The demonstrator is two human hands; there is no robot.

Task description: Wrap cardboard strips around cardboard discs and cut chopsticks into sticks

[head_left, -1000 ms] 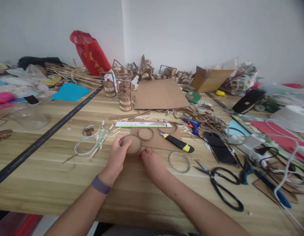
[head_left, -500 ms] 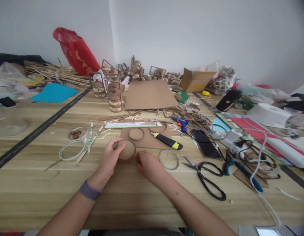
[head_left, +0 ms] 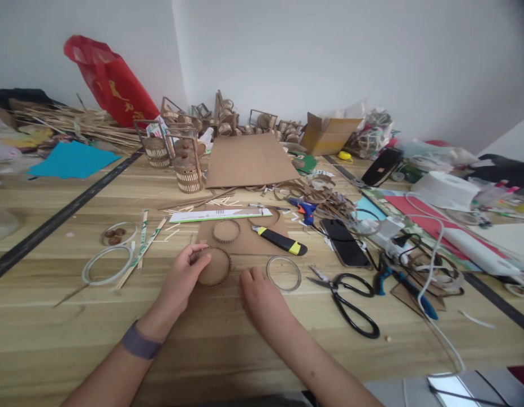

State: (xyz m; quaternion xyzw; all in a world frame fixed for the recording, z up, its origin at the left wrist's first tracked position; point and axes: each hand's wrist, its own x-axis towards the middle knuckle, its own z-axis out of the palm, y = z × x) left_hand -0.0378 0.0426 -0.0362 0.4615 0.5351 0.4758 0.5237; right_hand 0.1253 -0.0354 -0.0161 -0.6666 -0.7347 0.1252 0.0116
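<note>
My left hand pinches the left edge of a round cardboard disc with a dark braided-looking rim, tilted just above the table. My right hand is to the right of the disc, apart from it, with its fingers curled down near the tabletop. Whatever those fingers hold, if anything, is hidden. Beyond the disc lies a smaller rimmed ring on a flat piece of cardboard. A pale hoop rests right beside my right hand.
To the right are a yellow-black utility knife, black-handled scissors, a phone and a blue glue gun. On the left lie a coiled white tube and sticks. Small slatted baskets stand farther back.
My right hand has drawn slightly away from the disc, widening the gap between them. My left hand keeps its hold on the disc. The whole view has shifted a little.
</note>
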